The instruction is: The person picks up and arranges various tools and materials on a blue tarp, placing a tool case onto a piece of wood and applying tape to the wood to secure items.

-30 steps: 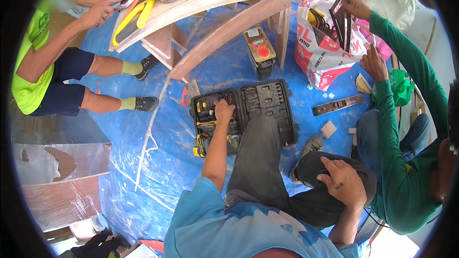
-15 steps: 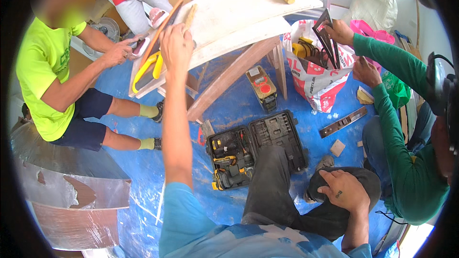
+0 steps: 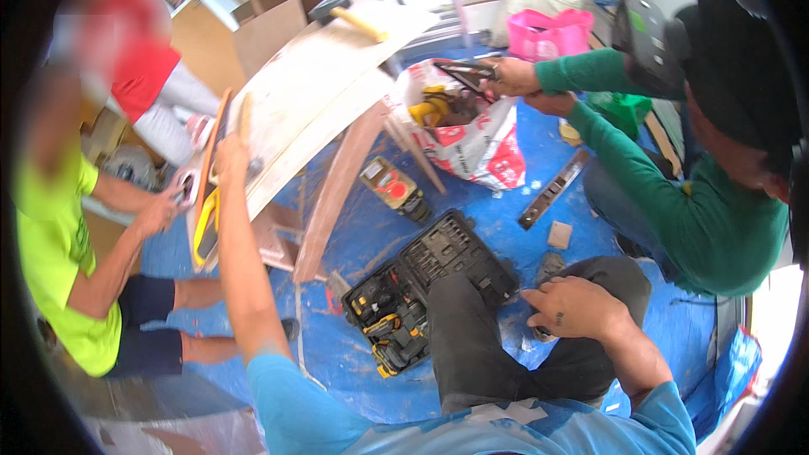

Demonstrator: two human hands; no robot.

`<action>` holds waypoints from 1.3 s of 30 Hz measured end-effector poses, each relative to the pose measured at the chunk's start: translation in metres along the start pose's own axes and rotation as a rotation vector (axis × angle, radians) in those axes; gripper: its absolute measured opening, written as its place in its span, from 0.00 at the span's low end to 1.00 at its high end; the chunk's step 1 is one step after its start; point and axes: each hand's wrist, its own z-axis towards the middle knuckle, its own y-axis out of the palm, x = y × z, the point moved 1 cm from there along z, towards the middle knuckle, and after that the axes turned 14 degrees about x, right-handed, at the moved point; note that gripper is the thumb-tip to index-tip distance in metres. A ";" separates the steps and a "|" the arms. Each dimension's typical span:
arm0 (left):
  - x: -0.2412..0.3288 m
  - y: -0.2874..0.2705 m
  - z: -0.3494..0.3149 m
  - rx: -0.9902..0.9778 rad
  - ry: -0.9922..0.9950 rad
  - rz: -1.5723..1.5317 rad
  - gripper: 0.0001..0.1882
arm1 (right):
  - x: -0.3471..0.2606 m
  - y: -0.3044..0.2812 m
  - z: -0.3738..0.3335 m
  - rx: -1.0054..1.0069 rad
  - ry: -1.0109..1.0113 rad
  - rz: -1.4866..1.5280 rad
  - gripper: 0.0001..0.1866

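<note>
Wooden stick (image 3: 245, 118) at left part of pale counter (image 3: 312, 76); whether lifted or lying, cannot tell. Left grip (image 3: 231, 156) at stick's near end, fingers curled; whether pinching stick, cannot tell. Clear bottle (image 3: 254, 168) just beside left grip, yellow tool handle (image 3: 202, 229) on other side. Right grip (image 3: 577, 307) slack, fingers loosely spread, resting on knee (image 3: 628, 276). Unfolded black tool case (image 3: 493, 265) on blue floor sheet (image 3: 344, 362).

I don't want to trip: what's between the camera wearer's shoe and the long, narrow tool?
A small, pale square piece lies on the blue sheet between the shoe and the long, narrow tool, in the head view.
</note>
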 end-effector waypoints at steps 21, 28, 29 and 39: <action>0.355 -0.074 -0.129 0.592 0.065 -1.111 0.24 | -0.007 0.003 -0.003 0.019 0.034 0.001 0.22; 0.037 -0.029 0.027 -0.055 0.204 -0.292 0.39 | -0.006 -0.014 -0.020 0.027 0.094 0.075 0.26; 0.029 -0.027 0.017 -0.482 0.151 -0.029 0.49 | -0.004 -0.011 -0.019 0.009 0.105 0.050 0.25; 0.024 -0.080 -0.090 0.042 0.313 -0.280 0.31 | 0.018 -0.007 -0.019 0.082 -0.004 0.056 0.20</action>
